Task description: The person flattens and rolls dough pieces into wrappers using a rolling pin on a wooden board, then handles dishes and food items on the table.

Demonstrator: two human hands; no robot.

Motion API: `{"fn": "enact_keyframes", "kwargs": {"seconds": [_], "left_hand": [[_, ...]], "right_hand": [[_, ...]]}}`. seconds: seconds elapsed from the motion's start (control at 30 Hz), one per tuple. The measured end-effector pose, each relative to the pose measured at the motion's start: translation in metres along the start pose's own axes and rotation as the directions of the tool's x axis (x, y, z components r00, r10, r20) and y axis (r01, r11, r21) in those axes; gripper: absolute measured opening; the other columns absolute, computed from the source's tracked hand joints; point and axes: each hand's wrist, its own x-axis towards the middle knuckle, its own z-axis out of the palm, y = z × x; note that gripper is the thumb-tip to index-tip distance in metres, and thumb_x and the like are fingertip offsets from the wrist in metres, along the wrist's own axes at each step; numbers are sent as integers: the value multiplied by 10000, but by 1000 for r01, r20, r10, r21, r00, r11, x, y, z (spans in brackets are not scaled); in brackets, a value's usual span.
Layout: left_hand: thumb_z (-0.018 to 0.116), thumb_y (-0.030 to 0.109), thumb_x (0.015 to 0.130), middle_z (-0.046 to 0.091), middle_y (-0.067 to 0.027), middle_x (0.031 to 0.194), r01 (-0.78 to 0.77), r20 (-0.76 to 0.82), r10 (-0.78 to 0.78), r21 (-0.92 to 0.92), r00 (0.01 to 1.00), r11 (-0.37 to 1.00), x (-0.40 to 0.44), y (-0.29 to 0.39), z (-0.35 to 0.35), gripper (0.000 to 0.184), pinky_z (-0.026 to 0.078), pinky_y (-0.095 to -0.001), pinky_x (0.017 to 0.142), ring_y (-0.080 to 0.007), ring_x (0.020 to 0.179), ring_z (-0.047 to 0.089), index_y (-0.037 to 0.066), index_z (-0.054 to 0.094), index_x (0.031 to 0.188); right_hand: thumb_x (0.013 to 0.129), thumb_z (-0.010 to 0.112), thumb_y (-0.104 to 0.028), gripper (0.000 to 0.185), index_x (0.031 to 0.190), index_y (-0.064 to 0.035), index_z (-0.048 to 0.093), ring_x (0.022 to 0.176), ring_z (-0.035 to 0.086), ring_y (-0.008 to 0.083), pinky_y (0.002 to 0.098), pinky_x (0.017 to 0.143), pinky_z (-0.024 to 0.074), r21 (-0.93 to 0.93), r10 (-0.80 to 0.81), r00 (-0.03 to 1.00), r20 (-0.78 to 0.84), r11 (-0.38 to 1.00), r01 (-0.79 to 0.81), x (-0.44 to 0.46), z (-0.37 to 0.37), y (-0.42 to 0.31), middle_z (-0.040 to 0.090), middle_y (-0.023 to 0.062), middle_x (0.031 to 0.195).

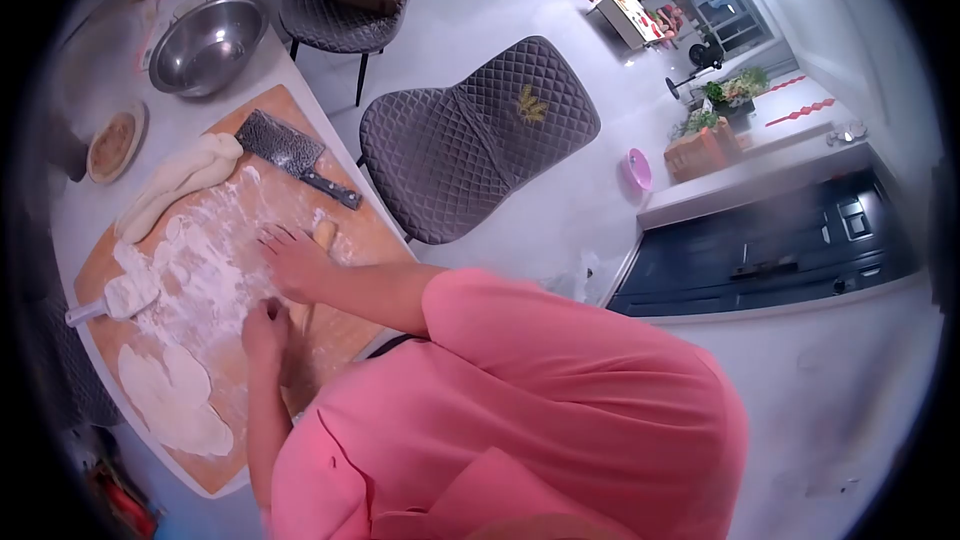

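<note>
My right hand (292, 262) lies with its fingers spread on the floured wooden board (375, 330), holding nothing. Under its wrist passes what looks like a wooden rolling pin (325, 233). Just below, my left hand (266, 330) has its fingers curled together over the board; what they hold, if anything, is hidden. White flour (200, 285) covers the middle of the board. A flat dough sheet (172, 400) lies at the lower left, a long dough roll (175, 187) along the upper left edge. Beside the roll rests a cleaver (282, 145). A scoop (130, 296) sits at the left.
A steel bowl (208, 45) and a round dish (117, 143) stand on the white table (285, 70). Beyond its edge are a quilted chair (470, 140) and another chair (345, 25) with cloth on it. A pink basin (636, 170) is on the floor.
</note>
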Motion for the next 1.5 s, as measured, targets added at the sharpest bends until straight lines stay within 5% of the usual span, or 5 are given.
{"fn": "enact_keyframes", "kwargs": {"seconds": [0.17, 0.27, 0.47, 0.97, 1.5], "left_hand": [[630, 197, 816, 650, -206, 842, 26, -12, -29, -188, 1000, 982, -23, -25, 24, 195, 499, -445, 729, -375, 824, 641, 15, 618, 886], [601, 221, 811, 660, -221, 902, 16, -44, -24, -181, 999, 983, -28, -3, 10, 259, 496, -479, 769, -406, 879, 629, 21, 607, 975], [558, 194, 845, 671, -202, 942, 104, 188, -94, -48, 978, 993, -13, 0, -9, 218, 493, -473, 797, -390, 907, 632, 46, 643, 981], [564, 167, 856, 648, -189, 883, 88, -211, -170, -351, 963, 932, 5, -9, 9, 171, 480, -441, 747, -374, 838, 613, 42, 593, 967], [580, 237, 845, 690, -192, 918, 211, -15, -214, -116, 977, 971, 36, 19, -13, 243, 516, -484, 776, -363, 902, 658, 43, 656, 971]], "right_hand": [[926, 531, -368, 539, 1317, 2, 509, 1252, 489, 340, 443, 1054, 375, 4, -150, 916, 373, 987, 160, -55, -55, 14, 548, 204, 1314], [881, 475, -169, 375, 1207, -8, 568, 986, 604, 355, 489, 890, 443, 21, 34, 995, 97, 999, -36, -29, -16, 8, 649, 197, 1027], [877, 492, -178, 393, 1241, -37, 544, 1259, 480, 349, 486, 1012, 380, 111, 24, 966, 257, 992, -55, -33, -48, -3, 528, 183, 1348], [847, 592, -149, 102, 840, -54, 627, 1091, 552, 337, 487, 910, 408, 162, -269, 963, 17, 951, 262, -27, -36, 28, 616, 117, 1131], [830, 528, -118, 442, 1267, -53, 513, 1237, 469, 355, 453, 1017, 384, 53, -135, 991, 18, 989, 134, 53, -12, 15, 533, 159, 1322]]}}
